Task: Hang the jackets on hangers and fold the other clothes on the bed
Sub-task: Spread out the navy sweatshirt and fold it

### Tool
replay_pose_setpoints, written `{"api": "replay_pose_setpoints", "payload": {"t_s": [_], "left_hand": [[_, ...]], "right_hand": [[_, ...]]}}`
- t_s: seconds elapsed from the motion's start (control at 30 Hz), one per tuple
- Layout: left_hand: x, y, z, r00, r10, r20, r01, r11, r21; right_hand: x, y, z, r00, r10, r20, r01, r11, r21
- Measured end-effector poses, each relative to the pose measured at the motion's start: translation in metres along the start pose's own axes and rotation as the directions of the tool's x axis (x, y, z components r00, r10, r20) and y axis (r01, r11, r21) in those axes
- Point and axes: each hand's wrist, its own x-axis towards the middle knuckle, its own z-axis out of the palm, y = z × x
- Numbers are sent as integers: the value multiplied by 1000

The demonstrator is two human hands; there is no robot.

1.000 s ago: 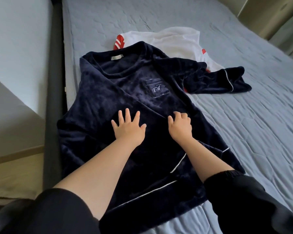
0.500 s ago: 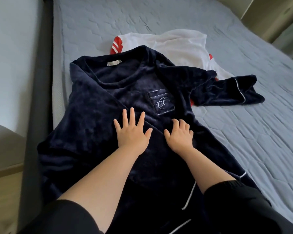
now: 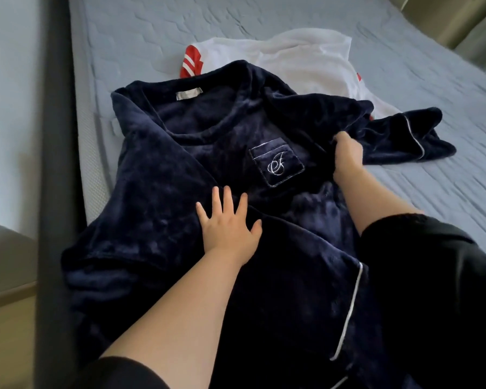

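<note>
- Right hand [image 3: 347,155] is leaving the left hand [image 3: 227,226] and gripping the navy top [image 3: 163,169] on the bed [image 3: 404,66].
- Left hand, fingers spread, is pressing it.
- Folding is starting: the sleeve [image 3: 399,136] beyond the grip should probably come inward.

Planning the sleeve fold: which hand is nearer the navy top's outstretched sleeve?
Right. The right hand pinches fabric at the base of the sleeve; the left hand lies flat on the navy top, beyond the pocket.

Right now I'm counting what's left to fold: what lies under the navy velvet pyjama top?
A white garment with red striped trim sticks out from under the navy velvet pyjama top, past its collar. How much lies beneath is covered.
</note>
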Motion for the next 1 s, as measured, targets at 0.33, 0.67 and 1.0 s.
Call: {"api": "replay_pose_setpoints", "payload": {"t_s": [0.33, 0.67, 1.0], "left_hand": [[1, -6, -3, 996, 31, 89, -28, 999, -39], [16, -34, -23, 942, 121, 313, 50, 872, -487], [-57, -54, -11, 980, 185, 80, -167, 968, -190]], "right_hand": [[15, -24, 11, 943, 321, 86, -332, 915, 229], [-62, 17, -16, 210, -738, 642, 898, -114, -425], [-109, 2, -31, 681, 58, 730, -256, 953, 163]]}}
